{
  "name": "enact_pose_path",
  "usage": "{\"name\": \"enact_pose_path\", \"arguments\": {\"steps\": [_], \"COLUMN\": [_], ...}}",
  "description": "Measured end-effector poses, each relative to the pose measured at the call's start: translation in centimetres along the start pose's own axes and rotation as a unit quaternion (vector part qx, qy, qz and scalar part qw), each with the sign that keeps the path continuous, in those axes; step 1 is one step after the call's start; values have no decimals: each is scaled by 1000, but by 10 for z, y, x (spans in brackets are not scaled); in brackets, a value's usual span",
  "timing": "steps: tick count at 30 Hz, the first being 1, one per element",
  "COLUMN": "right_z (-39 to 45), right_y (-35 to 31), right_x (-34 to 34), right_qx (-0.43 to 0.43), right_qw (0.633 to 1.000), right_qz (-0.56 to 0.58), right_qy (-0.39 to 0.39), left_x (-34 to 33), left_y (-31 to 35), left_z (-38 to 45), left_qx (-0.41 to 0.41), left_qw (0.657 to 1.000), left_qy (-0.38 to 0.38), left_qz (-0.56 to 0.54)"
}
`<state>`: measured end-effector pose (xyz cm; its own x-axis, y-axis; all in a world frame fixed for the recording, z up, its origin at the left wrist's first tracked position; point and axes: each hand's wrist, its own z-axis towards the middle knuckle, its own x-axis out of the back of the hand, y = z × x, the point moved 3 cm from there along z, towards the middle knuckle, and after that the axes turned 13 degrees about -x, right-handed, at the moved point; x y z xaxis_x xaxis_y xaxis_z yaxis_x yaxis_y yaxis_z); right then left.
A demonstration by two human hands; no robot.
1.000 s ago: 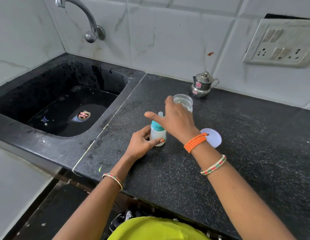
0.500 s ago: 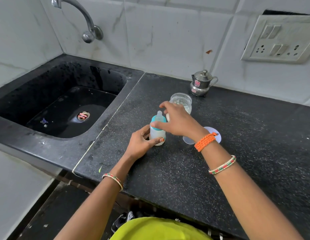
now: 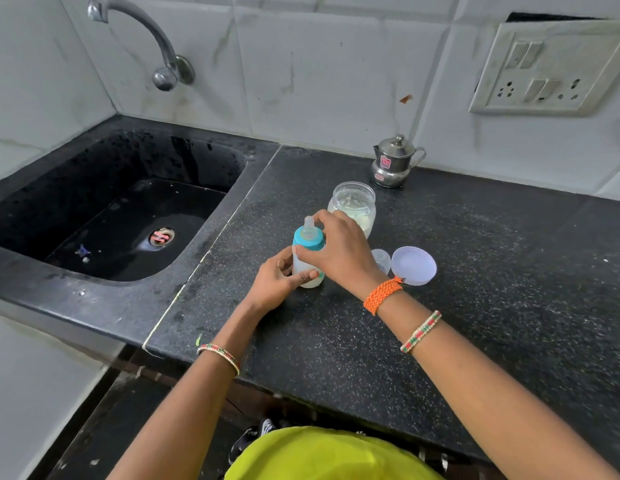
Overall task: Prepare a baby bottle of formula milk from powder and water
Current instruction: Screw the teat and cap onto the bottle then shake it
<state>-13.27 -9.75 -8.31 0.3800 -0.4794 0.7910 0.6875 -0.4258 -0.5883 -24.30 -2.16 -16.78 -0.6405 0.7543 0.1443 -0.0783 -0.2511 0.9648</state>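
Right hand [image 3: 339, 251] now lower, fingers round bottle [image 3: 306, 258] collar; left hand [image 3: 277, 282] gripping; black counter [image 3: 474, 271].

bottle [image 3: 307, 268] body — half hidden by hands | clear cap [image 3: 381, 259] — mostly hidden

Black speckled stone counter [image 3: 474, 271], sunken black sink [image 3: 121, 216] at left under a curved steel tap [image 3: 152, 39]. Pale marbled wall tiles [image 3: 319, 71] behind, grimy switch-and-socket plate [image 3: 547, 67] at upper right.
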Motion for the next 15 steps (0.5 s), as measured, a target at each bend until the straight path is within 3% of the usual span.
{"name": "enact_pose_path", "arguments": {"steps": [3, 6, 9, 11, 15], "right_z": [10, 18, 18, 14, 0], "right_y": [1, -4, -5, -6, -7], "right_x": [-5, -17, -22, -24, -32], "right_qx": [8, 22, -5, -23, -36], "right_qw": [999, 989, 976, 971, 986], "right_qz": [-3, -8, 101, 172, 157], "right_qy": [-42, -147, -195, -162, 35], "left_x": [7, 11, 10, 8, 3], "left_y": [1, 1, 0, -3, -6], "left_z": [3, 7, 9, 8, 3], "left_qx": [35, 65, 65, 51, 14], "left_qw": [996, 989, 988, 991, 997], "left_qy": [-72, -128, -139, -121, -79], "left_qz": [-40, -27, -13, -13, 11]}}
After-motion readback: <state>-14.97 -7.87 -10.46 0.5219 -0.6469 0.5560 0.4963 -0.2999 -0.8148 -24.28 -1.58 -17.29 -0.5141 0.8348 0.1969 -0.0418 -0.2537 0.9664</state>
